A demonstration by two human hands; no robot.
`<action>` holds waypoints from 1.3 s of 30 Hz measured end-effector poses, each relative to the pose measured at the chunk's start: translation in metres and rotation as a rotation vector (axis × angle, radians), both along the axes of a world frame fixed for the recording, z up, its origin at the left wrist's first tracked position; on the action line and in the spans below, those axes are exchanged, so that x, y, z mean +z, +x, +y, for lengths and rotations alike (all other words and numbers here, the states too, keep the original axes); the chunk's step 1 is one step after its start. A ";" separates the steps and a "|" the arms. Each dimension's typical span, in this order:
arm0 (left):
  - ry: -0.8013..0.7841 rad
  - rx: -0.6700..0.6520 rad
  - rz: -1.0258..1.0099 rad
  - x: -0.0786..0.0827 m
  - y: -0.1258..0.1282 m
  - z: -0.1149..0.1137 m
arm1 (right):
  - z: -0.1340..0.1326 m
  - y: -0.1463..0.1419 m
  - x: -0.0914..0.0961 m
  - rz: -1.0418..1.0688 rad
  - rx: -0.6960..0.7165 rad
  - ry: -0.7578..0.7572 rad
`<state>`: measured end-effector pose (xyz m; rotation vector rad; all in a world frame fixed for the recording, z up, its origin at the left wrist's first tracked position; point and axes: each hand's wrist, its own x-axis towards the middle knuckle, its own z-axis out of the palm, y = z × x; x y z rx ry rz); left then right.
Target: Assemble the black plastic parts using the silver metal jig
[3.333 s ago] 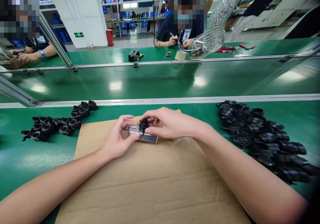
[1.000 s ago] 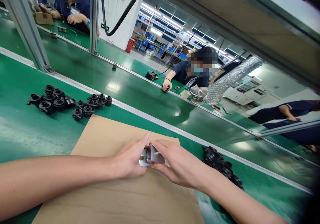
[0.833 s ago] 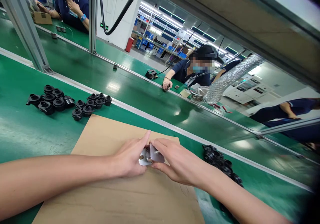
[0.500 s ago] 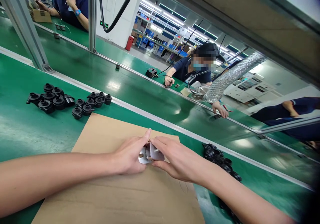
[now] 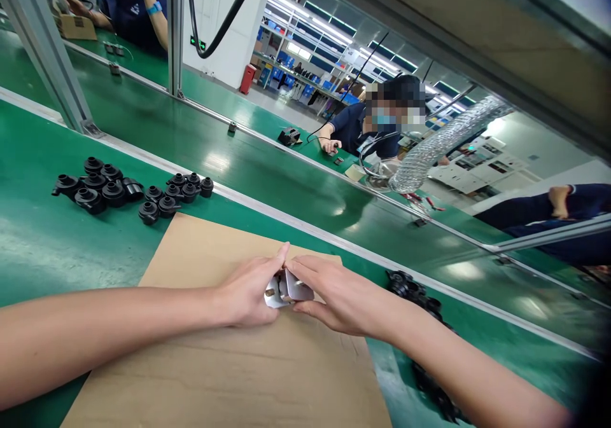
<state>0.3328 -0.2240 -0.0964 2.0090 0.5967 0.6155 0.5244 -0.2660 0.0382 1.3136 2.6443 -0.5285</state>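
hands (image 5: 286, 291) half-hiding metal block (image 5: 287, 287)

Your one head camera looked forward and down from close above the counter (image 5: 57, 250), tilted sideways, with your left hand (image 5: 248, 291) and right hand (image 5: 337, 294) low centre.

No legible text or numbers; small green wall sign (image 5: 196, 44) far behind, its characters too tiny.
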 end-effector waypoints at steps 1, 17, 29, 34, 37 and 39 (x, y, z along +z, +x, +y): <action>0.005 0.000 -0.006 -0.001 0.000 0.000 | 0.000 0.000 0.000 0.000 0.001 -0.006; -0.046 -0.033 -0.028 0.002 -0.003 0.003 | 0.008 0.004 0.002 -0.026 0.084 -0.064; -0.051 -0.222 -0.034 0.007 -0.008 0.020 | 0.030 0.012 0.006 -0.015 0.453 -0.052; -0.046 -0.318 -0.043 0.004 -0.006 0.033 | 0.046 0.012 0.005 -0.046 0.744 0.076; -0.085 -0.394 -0.027 0.004 -0.007 0.040 | 0.056 0.009 0.008 -0.115 0.948 0.172; -0.110 -0.427 -0.035 0.006 -0.008 0.043 | 0.059 0.007 0.013 -0.123 1.023 0.210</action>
